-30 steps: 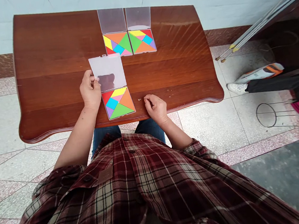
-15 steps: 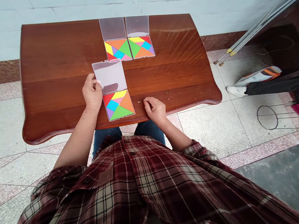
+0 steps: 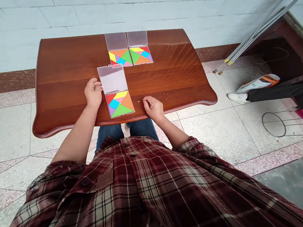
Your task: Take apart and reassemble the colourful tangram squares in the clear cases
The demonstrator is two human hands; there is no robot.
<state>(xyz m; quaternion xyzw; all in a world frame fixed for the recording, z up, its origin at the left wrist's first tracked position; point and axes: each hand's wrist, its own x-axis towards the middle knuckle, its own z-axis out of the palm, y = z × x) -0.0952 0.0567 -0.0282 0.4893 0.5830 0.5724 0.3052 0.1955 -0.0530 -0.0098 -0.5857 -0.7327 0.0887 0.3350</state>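
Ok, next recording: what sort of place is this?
Probably a plain indoor room, perhaps a home or simple workroom: a polished wooden table stands on a terrazzo floor, beside a pale blue tiled wall with a dark skirting band.

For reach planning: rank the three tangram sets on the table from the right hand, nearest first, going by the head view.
1. Near tangram set: at the near edge of the wooden table, left of the right hand.
2. Far right tangram set: far edge, nearly straight ahead.
3. Far left tangram set: far edge, just left of that one.
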